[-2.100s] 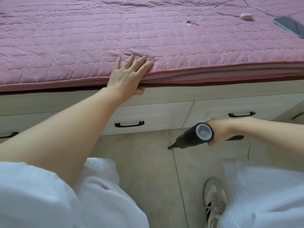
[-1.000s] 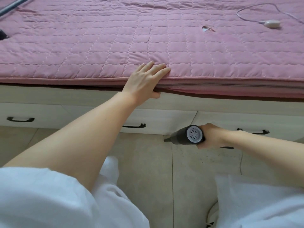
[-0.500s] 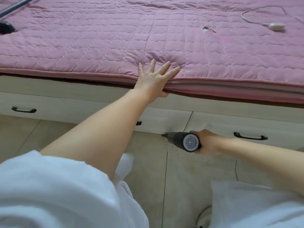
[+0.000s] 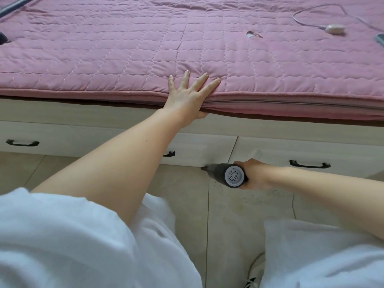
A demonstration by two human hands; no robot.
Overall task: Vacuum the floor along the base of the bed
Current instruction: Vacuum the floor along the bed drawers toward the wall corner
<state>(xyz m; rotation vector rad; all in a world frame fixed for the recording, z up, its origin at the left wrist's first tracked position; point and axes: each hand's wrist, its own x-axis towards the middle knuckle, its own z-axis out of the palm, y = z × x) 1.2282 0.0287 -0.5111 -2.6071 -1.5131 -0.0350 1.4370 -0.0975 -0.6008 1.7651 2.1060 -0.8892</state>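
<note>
Two bare hands show from a head-worn view looking down at a bed edge. Left hand (image 4: 188, 98) lies flat on the pink quilt (image 4: 124, 59), fingers (image 4: 212, 84) straight and spread, thumb tucked under the mattress edge, seemingly bracing the body. Right hand (image 4: 252, 173) is curled around the grip of a small dark vacuum (image 4: 225, 174), held low over the floor (image 4: 187, 204). Its narrow nozzle points left and touches, or nearly touches, the seam where the drawers (image 4: 197, 151) meet the tiles.

Risks, as a judgement: dark specks lie on the tile just behind the vacuum, under the right wrist, so a pass that runs only leftward could leave them. The nozzle could scrape the drawer front if angled in too hard. The person leans on the soft mattress edge; if the quilt slides, balance could go.

Surface and room: pale beige tiles with thin grout lines, one running straight toward the viewer from under the nozzle. The bed base is light wood with black handles (image 4: 309, 164). On the quilt, far right, a white cord with a small oval switch (image 4: 334, 29) and the corner of a dark flat object. White clothing fills the foreground, with a shoe (image 4: 254, 273) visible between the legs.
</note>
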